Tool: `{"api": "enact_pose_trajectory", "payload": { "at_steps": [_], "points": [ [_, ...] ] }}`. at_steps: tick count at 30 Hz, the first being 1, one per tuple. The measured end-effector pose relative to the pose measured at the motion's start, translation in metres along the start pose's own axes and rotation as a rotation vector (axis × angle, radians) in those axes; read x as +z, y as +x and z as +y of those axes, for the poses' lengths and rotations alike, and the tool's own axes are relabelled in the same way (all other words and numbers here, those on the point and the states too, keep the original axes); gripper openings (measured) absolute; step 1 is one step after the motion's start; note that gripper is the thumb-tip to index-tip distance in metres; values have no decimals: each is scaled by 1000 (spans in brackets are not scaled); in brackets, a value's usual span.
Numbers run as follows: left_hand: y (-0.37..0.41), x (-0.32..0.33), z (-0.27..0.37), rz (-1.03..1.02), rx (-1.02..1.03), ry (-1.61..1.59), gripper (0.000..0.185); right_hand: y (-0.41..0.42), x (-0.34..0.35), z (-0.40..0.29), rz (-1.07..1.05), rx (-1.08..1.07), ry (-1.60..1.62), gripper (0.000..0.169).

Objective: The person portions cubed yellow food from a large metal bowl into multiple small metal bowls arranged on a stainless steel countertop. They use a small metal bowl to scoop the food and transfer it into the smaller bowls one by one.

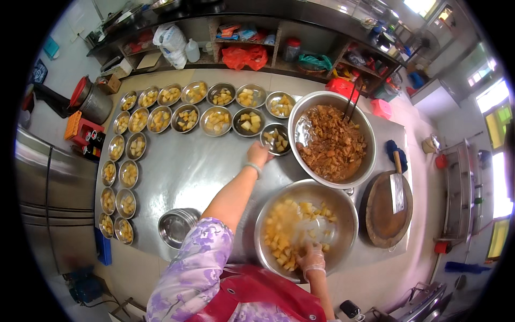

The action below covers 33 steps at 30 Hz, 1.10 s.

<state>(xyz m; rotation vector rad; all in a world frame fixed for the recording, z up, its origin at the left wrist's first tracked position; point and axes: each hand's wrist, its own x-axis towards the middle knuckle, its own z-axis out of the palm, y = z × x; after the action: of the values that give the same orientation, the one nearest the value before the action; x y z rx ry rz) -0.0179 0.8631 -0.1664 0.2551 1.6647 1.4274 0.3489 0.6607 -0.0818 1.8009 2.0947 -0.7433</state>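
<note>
My left hand point(258, 154), bare with a bangle at the wrist, is at the near rim of a small steel bowl point(276, 139) holding yellow chunks, probably potato. My right hand point(312, 257), in a clear plastic glove, is down among the yellow chunks point(281, 237) in a large steel basin point(352, 225); its fingertips are partly hidden. Steam or a lens smudge blurs part of that food. Beyond the basin stands another large steel basin point(372, 161) of brown stewed meat point(334, 145), with tongs point(352, 100) in it. Small steel bowls with yellow chunks point(217, 120) line the table's far and left sides.
A stack of small steel bowls point(173, 229) stands near my left forearm on the steel table point(181, 161). At the right, a cleaver point(397, 193) lies on a round wooden chopping block point(382, 225), beside a dark blue cloth point(390, 153). Shelves point(277, 44) stand beyond the table.
</note>
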Motion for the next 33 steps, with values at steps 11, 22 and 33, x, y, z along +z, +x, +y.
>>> {"api": "enact_pose_trajectory", "payload": {
  "at_steps": [11,22,33],
  "points": [
    [-61,51,53,-461,-33,274,48,14,-16,-4,-151,41,-20,64],
    [-73,127,15,-268,124,237,43,22,16,-1,-126,-151,2,55],
    [-126,-70,72,-432,736,855,44,22,-32,-11,-9,-57,370,31]
  ]
}}
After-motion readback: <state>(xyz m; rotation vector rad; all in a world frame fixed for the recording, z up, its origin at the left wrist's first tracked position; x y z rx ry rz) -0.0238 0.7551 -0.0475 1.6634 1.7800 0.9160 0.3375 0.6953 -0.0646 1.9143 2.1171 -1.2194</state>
